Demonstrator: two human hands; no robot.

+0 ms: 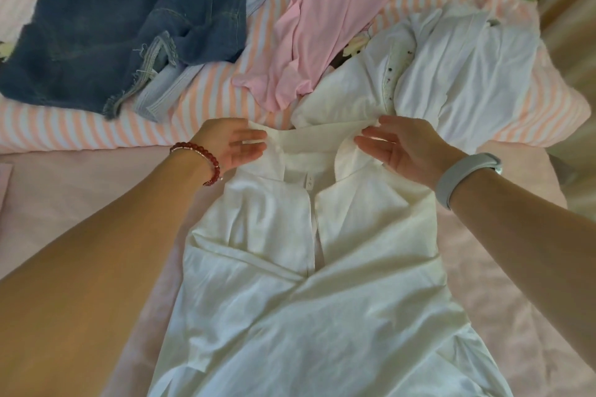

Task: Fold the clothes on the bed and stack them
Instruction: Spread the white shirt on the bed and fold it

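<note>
The white shirt (pixel 316 267) lies flat on the bed (pixel 80 190), its long axis running straight away from the person: hem at the near edge, collar at the far end, just short of the striped quilt (pixel 209 100). Both hands are at the collar, one each side, so neither is nearer. The left hand (pixel 233 145) and right hand (pixel 406 148) have straight, relaxed fingers resting on the collar tips, gripping nothing, and stand apart with the neck opening between them. The sleeves already look folded in across the front, so I judge the next fold runs along the long axis, collar toward hem or the reverse. Bare bed lies to either side; beyond the collar it is crowded with denim (pixel 106 26), a pink top (pixel 322 26) and a white heap (pixel 467 74), which touches the collar.
</note>
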